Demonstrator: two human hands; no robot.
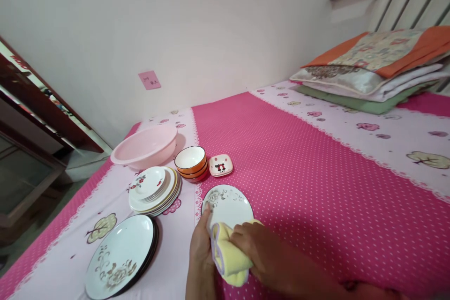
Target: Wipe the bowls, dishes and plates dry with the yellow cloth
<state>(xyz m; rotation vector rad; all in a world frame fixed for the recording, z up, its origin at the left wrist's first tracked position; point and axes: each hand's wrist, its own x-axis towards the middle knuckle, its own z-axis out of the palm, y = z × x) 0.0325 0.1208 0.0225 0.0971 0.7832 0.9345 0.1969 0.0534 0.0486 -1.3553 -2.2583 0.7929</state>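
Observation:
A white plate (230,204) with a dark rim and a brown flower print is held at its left edge by my left hand (203,239), thumb on top. My right hand (255,248) is closed on a folded yellow cloth (228,255) with a purple border, which lies against the near part of the plate. The cloth covers the plate's near edge, and the left fingers underneath are hidden. Just beyond the plate sits a small square cat-print dish (221,165), apparently on another. Left of it stands a stack of orange bowls (191,161).
A stack of smaller plates (149,185) and a stack of larger flowered plates (121,255) lie to the left. Behind them is a pink basin (146,147). Folded bedding (372,68) is piled at the far right of the pink-and-white bedspread (298,164), against the wall.

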